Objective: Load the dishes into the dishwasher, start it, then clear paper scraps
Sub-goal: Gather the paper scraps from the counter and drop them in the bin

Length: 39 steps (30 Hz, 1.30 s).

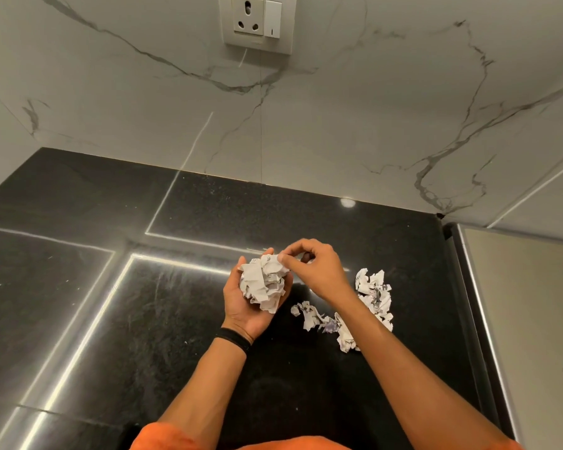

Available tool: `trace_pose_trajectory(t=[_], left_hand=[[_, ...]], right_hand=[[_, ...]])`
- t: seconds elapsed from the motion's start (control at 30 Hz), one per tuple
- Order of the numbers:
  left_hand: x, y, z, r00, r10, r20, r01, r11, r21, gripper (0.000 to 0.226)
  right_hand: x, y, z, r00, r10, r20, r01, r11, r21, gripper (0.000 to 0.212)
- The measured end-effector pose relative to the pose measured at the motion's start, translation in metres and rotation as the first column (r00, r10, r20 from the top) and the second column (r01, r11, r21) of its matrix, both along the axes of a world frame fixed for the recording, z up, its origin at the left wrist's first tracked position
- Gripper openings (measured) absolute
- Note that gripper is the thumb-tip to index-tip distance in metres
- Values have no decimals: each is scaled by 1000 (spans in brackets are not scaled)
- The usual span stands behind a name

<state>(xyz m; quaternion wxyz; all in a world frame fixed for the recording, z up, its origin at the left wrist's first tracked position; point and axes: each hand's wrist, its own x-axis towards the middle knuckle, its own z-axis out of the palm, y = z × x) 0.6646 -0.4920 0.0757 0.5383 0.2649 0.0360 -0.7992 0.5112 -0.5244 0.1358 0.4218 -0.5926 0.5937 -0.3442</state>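
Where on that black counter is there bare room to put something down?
The counter is bare left of the left hand, which holds a paper wad, out to the wall. The strip behind the right hand, below the socket, is bare too. Crowded: loose scraps lie right of the hands, under the right forearm.

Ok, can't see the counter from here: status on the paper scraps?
Left hand cups wad of scraps. Right hand pinches the wad's top. Loose scraps on countertop, partly under right forearm.
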Motion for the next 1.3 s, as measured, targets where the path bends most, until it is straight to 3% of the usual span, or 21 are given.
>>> trace_pose_trajectory(t=[0.33,0.53,0.6,0.67,0.7,0.77,0.83,0.97,1.03,1.1,1.2,1.3], left_hand=[[-16,-3,-3,999,19,29,-19,1000,-5,60],[-16,-7,1,999,44,-25,-44,999,0,58],[-13,-9,0,998,52,-39,-52,999,0,60],[-9,-11,-1,998,58,-38,-58,998,1,61],[-7,-11,-2,997,58,-41,-58,998,7,62],[-3,-12,-4,998,57,-38,-56,998,18,63],[0,-10,-8,998,56,-26,-55,998,24,63],[2,-6,-12,998,58,-5,-57,997,43,61],[3,-5,-13,998,56,6,-56,997,53,60],[2,-4,-13,998,53,26,-55,997,61,61],[-3,-4,-10,998,47,47,-50,996,79,61],[-14,-4,-7,998,17,64,-23,996,88,60]], right_hand=[[-4,16,-18,991,-109,81,104,993,59,11],[-11,7,-6,964,-150,220,125,984,125,7],[-21,6,-7,983,-151,105,144,987,67,9],[-32,9,-13,991,-33,-128,34,999,4,11],[-35,14,-17,960,89,-265,-86,996,23,16],[-36,23,-28,799,340,-497,-309,940,146,32],[-32,34,-40,663,441,-605,-400,892,212,40],[-23,45,-56,621,392,-678,-497,867,46,21],[-24,45,-58,634,370,-679,-497,868,9,19],[-30,40,-56,720,294,-629,-394,919,-22,15],[-44,32,-40,926,58,-373,-77,996,-38,13],[-50,23,-13,993,-67,-93,64,997,-36,12]])
